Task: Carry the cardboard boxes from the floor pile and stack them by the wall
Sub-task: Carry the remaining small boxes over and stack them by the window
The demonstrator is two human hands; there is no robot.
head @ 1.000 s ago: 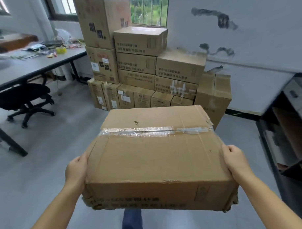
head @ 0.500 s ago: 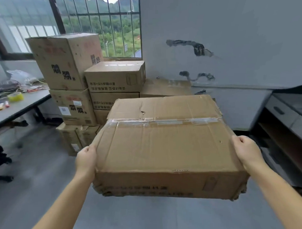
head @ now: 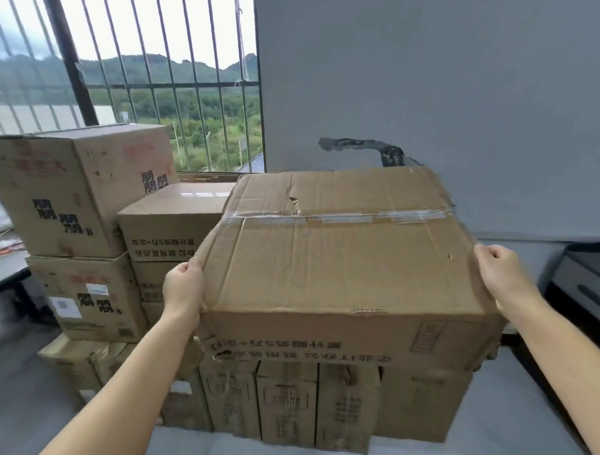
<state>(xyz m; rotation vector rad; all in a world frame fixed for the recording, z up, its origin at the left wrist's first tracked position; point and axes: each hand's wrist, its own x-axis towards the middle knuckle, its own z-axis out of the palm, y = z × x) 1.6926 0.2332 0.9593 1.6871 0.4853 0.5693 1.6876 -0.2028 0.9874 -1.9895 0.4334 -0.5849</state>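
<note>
Taped box (head: 340, 260) sealed, contents hidden; both hands gripping.

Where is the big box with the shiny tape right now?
In the head view the taped box is centre, held between the left hand and right hand, over the stacked boxes by the grey wall, right of the window.

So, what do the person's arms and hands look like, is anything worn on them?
Both forearms are bare as far as the picture shows: no sleeves, gloves, watch or rings are visible on the left hand or the right hand. Any sleeve would lie outside the frame.
</note>
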